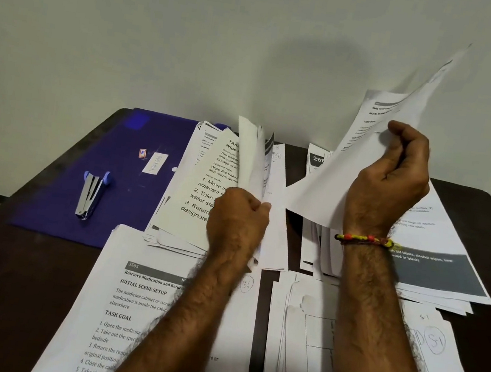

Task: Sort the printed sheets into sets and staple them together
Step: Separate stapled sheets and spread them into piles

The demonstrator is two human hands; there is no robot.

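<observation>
Head view. Risk, as judged: loose sheets lifted in both hands at once, liable to slip or fan out and drop onto the wrong pile, mixing sets already sorted; cause, a light hold near one edge only, with most of each sheet hanging free. Also possible: creasing of the raised sheets where the fingers bunch the paper.

Left hand: fingers curled, pinching the lower edge of a few upright sheets, lifted off the pile directly beneath it.

Right hand: fingers curled tight on the raised sheets, held high and tilted above the pile beyond the wrist; beaded bracelet at the wrist.

Two nearer piles under the forearms, one below each. Stapler well to the left of the left hand, untouched, lying on a blue folder; no stapling yet in hand.
</observation>
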